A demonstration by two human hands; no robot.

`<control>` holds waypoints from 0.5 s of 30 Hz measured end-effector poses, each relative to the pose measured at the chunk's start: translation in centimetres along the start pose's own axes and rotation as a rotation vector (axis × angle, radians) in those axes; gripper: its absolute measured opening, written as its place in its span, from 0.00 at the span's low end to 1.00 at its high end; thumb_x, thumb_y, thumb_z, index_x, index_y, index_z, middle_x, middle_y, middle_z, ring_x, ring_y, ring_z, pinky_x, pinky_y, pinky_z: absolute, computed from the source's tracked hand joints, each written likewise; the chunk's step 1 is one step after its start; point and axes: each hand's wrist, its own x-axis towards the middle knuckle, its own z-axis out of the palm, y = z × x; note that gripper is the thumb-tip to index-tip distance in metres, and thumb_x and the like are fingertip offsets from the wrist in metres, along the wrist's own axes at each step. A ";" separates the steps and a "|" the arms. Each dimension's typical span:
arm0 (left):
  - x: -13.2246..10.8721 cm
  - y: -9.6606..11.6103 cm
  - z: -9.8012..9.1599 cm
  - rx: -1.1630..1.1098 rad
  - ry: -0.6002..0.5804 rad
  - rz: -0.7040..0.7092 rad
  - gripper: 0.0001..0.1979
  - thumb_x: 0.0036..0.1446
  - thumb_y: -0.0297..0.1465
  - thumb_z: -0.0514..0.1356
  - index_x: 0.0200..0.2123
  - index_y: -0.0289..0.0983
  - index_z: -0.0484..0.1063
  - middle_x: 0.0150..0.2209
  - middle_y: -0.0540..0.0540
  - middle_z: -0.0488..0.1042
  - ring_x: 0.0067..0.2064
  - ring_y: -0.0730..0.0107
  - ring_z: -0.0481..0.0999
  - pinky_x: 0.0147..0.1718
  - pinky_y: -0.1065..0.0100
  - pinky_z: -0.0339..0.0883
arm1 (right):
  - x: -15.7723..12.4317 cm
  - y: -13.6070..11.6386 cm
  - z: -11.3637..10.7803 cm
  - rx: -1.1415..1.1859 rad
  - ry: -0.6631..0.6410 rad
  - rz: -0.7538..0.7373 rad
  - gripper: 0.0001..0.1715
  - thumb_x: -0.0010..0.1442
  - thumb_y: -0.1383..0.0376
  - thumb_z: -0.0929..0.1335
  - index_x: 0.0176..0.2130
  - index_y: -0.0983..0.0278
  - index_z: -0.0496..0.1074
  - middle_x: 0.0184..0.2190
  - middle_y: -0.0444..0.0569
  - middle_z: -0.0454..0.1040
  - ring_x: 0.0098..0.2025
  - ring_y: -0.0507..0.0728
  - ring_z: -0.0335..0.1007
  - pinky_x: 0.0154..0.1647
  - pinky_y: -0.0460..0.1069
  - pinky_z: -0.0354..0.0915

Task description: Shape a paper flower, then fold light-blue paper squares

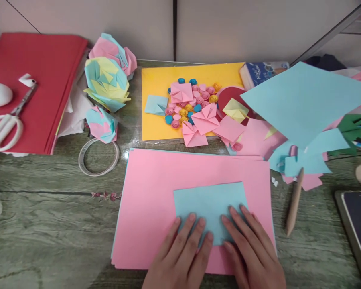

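- My left hand (pixel 179 257): fingers released, laid flat on the blue sheet (pixel 210 200).
- My right hand (pixel 255 251): same, fingers extended on its right part.
- Blue sheet: atop the pink paper stack (pixel 149 208).
- Wooden stick (pixel 295 204): right of stack.

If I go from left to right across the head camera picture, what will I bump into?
White-handled scissors → tape roll → left hand → right hand → pointed wooden stick → dark-screened device.
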 end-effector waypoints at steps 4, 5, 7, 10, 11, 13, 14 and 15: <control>-0.1 0.0 0.0 -0.008 0.000 0.000 0.16 0.60 0.26 0.46 0.48 0.37 0.68 0.51 0.44 0.68 0.54 0.61 0.64 0.57 0.56 0.49 | 0.0 0.0 0.0 -0.008 0.000 0.013 0.25 0.57 0.67 0.62 0.54 0.65 0.61 0.53 0.52 0.64 0.58 0.64 0.53 0.56 0.60 0.55; -0.1 0.0 0.0 -0.010 -0.001 0.001 0.16 0.60 0.26 0.46 0.48 0.37 0.68 0.51 0.44 0.68 0.54 0.61 0.64 0.57 0.56 0.49 | 0.0 0.0 0.0 -0.010 -0.001 0.017 0.25 0.57 0.67 0.62 0.54 0.65 0.61 0.53 0.52 0.64 0.58 0.64 0.53 0.56 0.60 0.55; -0.1 0.0 0.0 -0.013 -0.007 0.004 0.16 0.60 0.27 0.46 0.49 0.36 0.67 0.52 0.43 0.66 0.54 0.61 0.64 0.57 0.56 0.49 | 0.0 0.0 0.0 -0.015 -0.004 0.013 0.25 0.57 0.67 0.62 0.54 0.65 0.61 0.53 0.52 0.64 0.58 0.64 0.53 0.56 0.60 0.55; -0.2 0.1 0.1 -0.021 -0.004 -0.002 0.16 0.60 0.27 0.46 0.49 0.36 0.67 0.52 0.42 0.66 0.54 0.60 0.64 0.57 0.56 0.50 | 0.0 0.0 0.0 -0.013 -0.006 0.000 0.26 0.57 0.67 0.63 0.55 0.66 0.60 0.54 0.52 0.63 0.58 0.64 0.53 0.56 0.59 0.54; -0.2 0.1 0.1 -0.023 -0.002 -0.006 0.16 0.60 0.27 0.46 0.49 0.36 0.67 0.52 0.42 0.66 0.54 0.60 0.64 0.56 0.56 0.50 | 0.0 0.0 0.0 -0.012 -0.006 -0.002 0.26 0.57 0.67 0.63 0.55 0.66 0.60 0.54 0.52 0.62 0.58 0.64 0.52 0.56 0.59 0.54; -0.1 0.1 0.1 -0.024 0.004 -0.011 0.16 0.60 0.27 0.46 0.49 0.36 0.67 0.51 0.43 0.67 0.54 0.60 0.64 0.56 0.56 0.50 | -0.1 0.0 0.0 -0.008 -0.009 -0.003 0.27 0.56 0.67 0.63 0.56 0.66 0.59 0.55 0.52 0.62 0.58 0.65 0.52 0.56 0.59 0.53; -0.1 0.1 0.1 -0.024 0.004 -0.012 0.16 0.60 0.27 0.46 0.49 0.36 0.67 0.51 0.43 0.67 0.54 0.60 0.64 0.56 0.56 0.51 | -0.1 0.1 0.0 -0.007 -0.010 -0.004 0.27 0.56 0.67 0.63 0.56 0.66 0.59 0.55 0.52 0.61 0.58 0.65 0.52 0.56 0.59 0.53; -0.1 0.1 0.1 -0.023 0.004 -0.011 0.16 0.60 0.27 0.46 0.49 0.36 0.67 0.51 0.43 0.67 0.54 0.60 0.64 0.56 0.56 0.51 | -0.1 0.1 0.0 -0.007 -0.011 -0.004 0.27 0.56 0.67 0.63 0.56 0.66 0.59 0.55 0.52 0.61 0.58 0.65 0.52 0.56 0.59 0.53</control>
